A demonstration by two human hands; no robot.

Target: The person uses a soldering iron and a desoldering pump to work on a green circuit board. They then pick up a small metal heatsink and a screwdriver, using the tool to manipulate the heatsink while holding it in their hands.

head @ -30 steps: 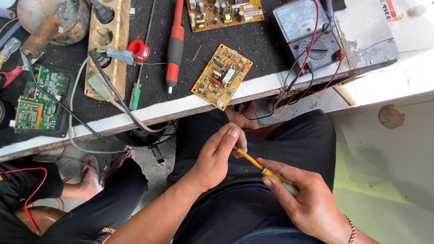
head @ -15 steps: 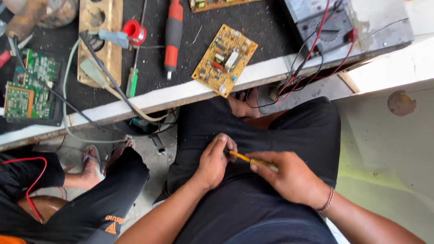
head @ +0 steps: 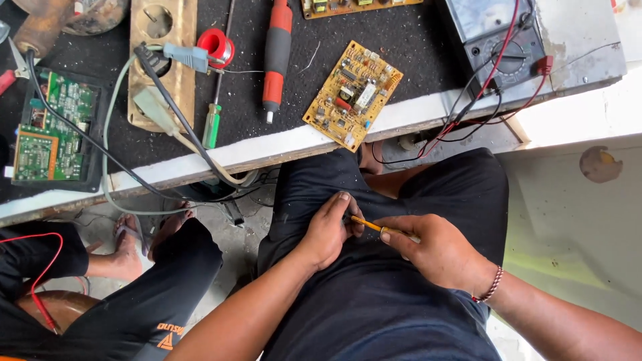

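The workbench (head: 401,120), topped with a black mat, spanned the upper view. A grey multimeter (head: 498,40) sat at its right end, a yellow circuit board (head: 352,93) near its front edge. Below the bench, over the person's lap, the right hand (head: 438,251) gripped a slim yellow tool (head: 368,224) with closed fingers. The left hand (head: 331,230) pinched the tool's tip, fingers curled.

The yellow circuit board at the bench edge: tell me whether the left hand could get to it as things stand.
Probably yes. The yellow circuit board lies uncovered at the bench edge, straight above the lap, with nothing between. The left hand would first have to let go of the thin yellow tool.
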